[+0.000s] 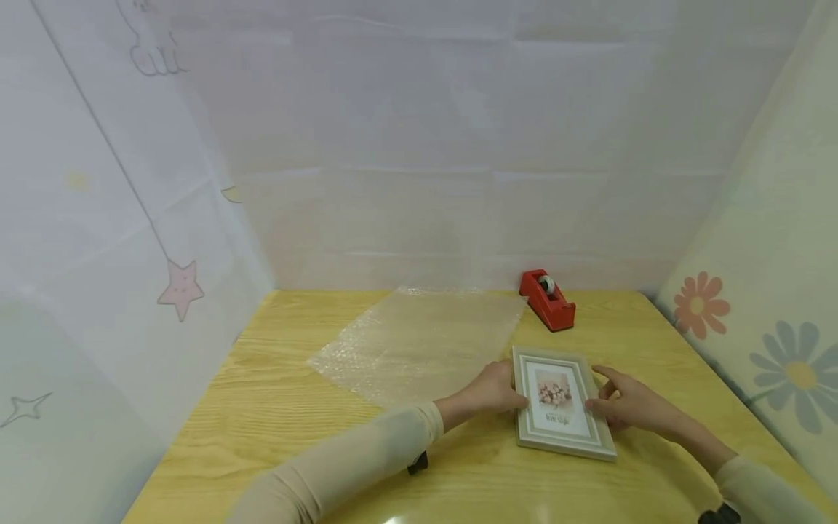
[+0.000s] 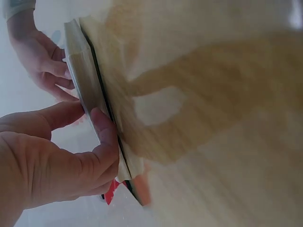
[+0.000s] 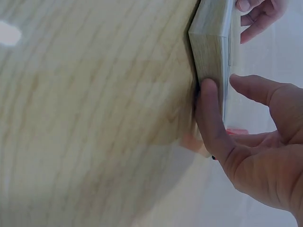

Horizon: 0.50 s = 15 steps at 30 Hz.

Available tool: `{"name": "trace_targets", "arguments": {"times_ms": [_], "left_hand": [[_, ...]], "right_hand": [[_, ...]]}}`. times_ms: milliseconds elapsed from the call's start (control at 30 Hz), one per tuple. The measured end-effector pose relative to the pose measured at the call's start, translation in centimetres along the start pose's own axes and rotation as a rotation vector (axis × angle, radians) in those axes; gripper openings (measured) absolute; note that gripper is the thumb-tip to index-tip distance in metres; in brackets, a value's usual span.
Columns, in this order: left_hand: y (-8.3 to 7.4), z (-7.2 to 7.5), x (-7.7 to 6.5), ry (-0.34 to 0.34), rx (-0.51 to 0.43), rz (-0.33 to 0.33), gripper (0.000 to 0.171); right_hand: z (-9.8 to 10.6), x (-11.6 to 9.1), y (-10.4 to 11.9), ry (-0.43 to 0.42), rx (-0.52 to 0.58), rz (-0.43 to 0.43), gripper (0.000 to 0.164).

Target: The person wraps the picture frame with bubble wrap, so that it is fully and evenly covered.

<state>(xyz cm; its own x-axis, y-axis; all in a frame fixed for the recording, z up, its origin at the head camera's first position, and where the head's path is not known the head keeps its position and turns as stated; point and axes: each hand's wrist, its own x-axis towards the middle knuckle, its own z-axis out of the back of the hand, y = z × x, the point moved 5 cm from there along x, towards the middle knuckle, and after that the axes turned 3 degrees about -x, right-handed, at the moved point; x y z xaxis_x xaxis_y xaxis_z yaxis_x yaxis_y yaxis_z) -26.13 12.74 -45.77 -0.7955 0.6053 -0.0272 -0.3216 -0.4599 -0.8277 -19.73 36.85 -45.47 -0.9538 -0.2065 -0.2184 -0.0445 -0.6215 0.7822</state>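
Note:
A silver-white picture frame [image 1: 564, 445] with a flower print lies face up on the right half of the wooden table, nearly flat. At its left edge my left hand [image 1: 492, 389] grips it, thumb on the front rim and fingers against the side. My right hand [image 1: 638, 407] holds the opposite edge, its thumb at the rim. In the left wrist view, left fingertips [image 2: 105, 125] press the frame's side [image 2: 87, 78]. One right finger [image 3: 210, 111] touches the side wall in the right wrist view. Whether the frame is slightly raised, I cannot tell.
A clear sheet of bubble wrap [image 1: 419, 342] is spread on the table [image 1: 275, 415] left of and behind the frame. Farther back stands a red tape dispenser [image 1: 553, 309] with a roll in it. Printed white sheets hang behind and at both sides.

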Motion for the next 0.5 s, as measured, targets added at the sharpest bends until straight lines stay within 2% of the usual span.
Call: {"name": "trace_targets", "arguments": {"times_ms": [100,200,367,500], "left_hand": [[-0.1,0.0,0.0,-0.02,0.001,0.029,0.048],[-0.3,0.1,0.1,-0.039,0.017,0.022,0.046],[-0.6,0.1,-0.1,-0.052,0.012,-0.004,0.033],[-0.6,-0.5,-0.3,-0.048,-0.004,0.012,0.018]], "right_hand": [[0.1,0.1,-0.3,-0.015,0.025,-0.007,0.087],[0.2,0.3,-0.7,-0.038,0.037,-0.024,0.087],[0.2,0.6,-1.0,-0.09,0.033,-0.017,0.087],[-0.1,0.4,-1.3,-0.134,-0.036,-0.005,0.083]]}}
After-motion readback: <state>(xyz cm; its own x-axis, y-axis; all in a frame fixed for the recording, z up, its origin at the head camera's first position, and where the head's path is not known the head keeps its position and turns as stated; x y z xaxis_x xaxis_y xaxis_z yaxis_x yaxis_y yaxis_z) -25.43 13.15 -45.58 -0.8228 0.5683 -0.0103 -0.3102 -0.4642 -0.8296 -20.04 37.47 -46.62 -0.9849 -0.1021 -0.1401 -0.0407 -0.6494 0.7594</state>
